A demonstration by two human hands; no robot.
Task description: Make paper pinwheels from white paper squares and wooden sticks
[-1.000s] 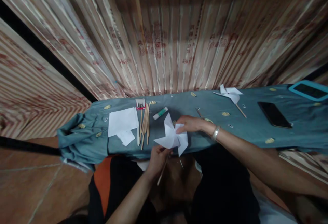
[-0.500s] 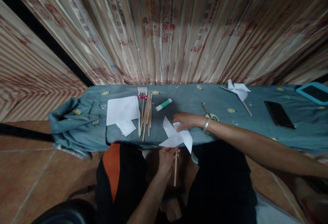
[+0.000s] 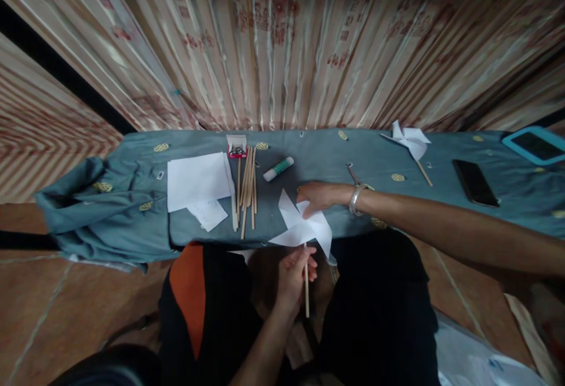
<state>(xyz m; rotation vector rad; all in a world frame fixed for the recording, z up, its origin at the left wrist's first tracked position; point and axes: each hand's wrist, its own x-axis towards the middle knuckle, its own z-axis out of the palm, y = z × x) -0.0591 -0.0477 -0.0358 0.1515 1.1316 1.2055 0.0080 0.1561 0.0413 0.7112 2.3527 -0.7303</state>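
A white paper pinwheel [image 3: 304,230] stands at the table's near edge, its wooden stick [image 3: 306,300] pointing down toward my lap. My left hand [image 3: 295,271] pinches that stick just below the blades. Closed over the top of the pinwheel is my right hand [image 3: 320,198], its thumb reaching down onto the paper near the middle; the other fingers are curled and partly hidden. Behind my right wrist lies a pair of scissors [image 3: 352,174], mostly covered. A glue stick [image 3: 278,169] rests on the cloth beyond the blades, apart from both hands.
Left of centre are several wooden sticks [image 3: 248,189], a small red box of metal pins [image 3: 237,149], white paper sheets [image 3: 198,180] and a paper scrap [image 3: 209,215]. Toward the right lie another pinwheel [image 3: 410,142], a black phone [image 3: 474,182] and a blue-framed tablet [image 3: 536,145]. A curtain hangs behind.
My left hand has shifted slightly down the stick, and its fingers have opened a little around it. My right hand stays at the blades. The camera view has shifted.
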